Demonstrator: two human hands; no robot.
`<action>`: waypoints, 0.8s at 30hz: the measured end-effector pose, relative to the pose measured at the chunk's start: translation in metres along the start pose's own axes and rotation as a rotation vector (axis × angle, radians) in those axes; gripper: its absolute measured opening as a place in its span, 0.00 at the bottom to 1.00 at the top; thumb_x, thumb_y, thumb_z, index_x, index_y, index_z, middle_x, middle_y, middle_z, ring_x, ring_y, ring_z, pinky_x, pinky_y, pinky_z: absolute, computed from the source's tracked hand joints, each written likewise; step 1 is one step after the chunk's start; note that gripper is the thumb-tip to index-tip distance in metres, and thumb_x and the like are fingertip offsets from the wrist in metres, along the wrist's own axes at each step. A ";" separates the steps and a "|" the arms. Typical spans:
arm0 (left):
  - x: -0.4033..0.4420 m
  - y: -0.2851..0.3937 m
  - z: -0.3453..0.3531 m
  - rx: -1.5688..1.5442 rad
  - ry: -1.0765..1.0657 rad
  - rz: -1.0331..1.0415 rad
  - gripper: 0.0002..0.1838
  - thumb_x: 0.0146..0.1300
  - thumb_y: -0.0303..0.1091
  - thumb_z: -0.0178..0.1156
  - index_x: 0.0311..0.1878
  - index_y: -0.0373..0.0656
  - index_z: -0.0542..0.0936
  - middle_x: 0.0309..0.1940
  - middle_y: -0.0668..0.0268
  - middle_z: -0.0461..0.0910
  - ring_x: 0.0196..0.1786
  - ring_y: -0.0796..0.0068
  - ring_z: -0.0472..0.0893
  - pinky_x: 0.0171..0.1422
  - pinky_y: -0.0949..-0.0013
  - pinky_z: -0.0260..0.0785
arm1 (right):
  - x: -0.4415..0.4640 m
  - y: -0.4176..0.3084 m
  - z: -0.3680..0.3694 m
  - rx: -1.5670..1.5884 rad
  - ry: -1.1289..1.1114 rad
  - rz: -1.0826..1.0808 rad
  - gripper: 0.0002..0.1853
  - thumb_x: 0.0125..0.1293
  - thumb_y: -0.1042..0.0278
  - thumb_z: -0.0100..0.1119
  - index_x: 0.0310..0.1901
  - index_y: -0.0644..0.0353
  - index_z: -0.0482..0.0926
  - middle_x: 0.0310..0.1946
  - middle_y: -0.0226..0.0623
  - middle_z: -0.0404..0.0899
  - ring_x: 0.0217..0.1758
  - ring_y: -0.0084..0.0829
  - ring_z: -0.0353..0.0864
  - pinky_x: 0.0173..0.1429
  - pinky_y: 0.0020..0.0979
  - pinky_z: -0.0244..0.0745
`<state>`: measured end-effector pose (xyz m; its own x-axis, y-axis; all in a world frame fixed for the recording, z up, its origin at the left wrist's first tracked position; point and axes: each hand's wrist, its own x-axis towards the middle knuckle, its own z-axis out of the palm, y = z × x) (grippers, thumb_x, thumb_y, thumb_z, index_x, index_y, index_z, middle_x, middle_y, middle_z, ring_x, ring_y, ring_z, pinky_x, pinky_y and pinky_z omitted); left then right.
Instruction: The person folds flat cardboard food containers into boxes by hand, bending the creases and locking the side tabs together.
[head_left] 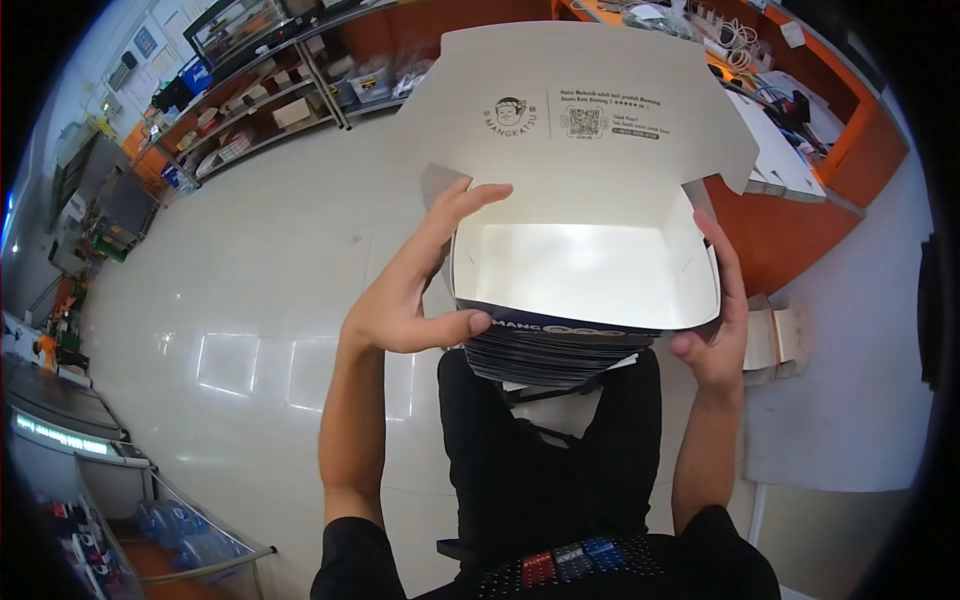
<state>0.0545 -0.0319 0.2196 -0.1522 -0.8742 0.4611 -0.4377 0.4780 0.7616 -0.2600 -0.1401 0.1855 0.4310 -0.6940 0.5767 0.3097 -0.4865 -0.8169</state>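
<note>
A paper food box (565,265) with a white inside stands in front of my body, its wide lid (590,165) raised and tilted back. The lid carries a printed face logo, a QR code and small text. My left hand (420,275) holds the box's left side, thumb at the front corner and fingers along the back corner. On the right side, my right hand (722,315) grips the wall with its thumb near the front corner. A thick stack of dark cardboard pieces (555,362) sits right under the box, above my legs.
Behind the lid on the right is an orange counter (800,235) with cables and papers. Metal shelves (245,110) with boxes and tubs line the upper left. Cardboard pieces (775,340) lie at right, and water bottles (190,530) stand at lower left.
</note>
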 end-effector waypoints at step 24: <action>-0.061 0.015 0.117 -0.332 0.527 -0.270 0.57 0.58 0.47 0.60 0.85 0.38 0.42 0.85 0.50 0.45 0.86 0.52 0.48 0.87 0.51 0.39 | 0.005 0.013 -0.041 -0.161 -0.093 -0.075 0.54 0.32 0.55 0.84 0.69 0.60 0.76 0.71 0.49 0.68 0.73 0.43 0.72 0.76 0.40 0.65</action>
<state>-0.0468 0.0187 0.1498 0.4131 -0.8482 0.3315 -0.0917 0.3234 0.9418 -0.2889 -0.1719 0.1770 0.4905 -0.6044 0.6278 0.2074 -0.6187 -0.7578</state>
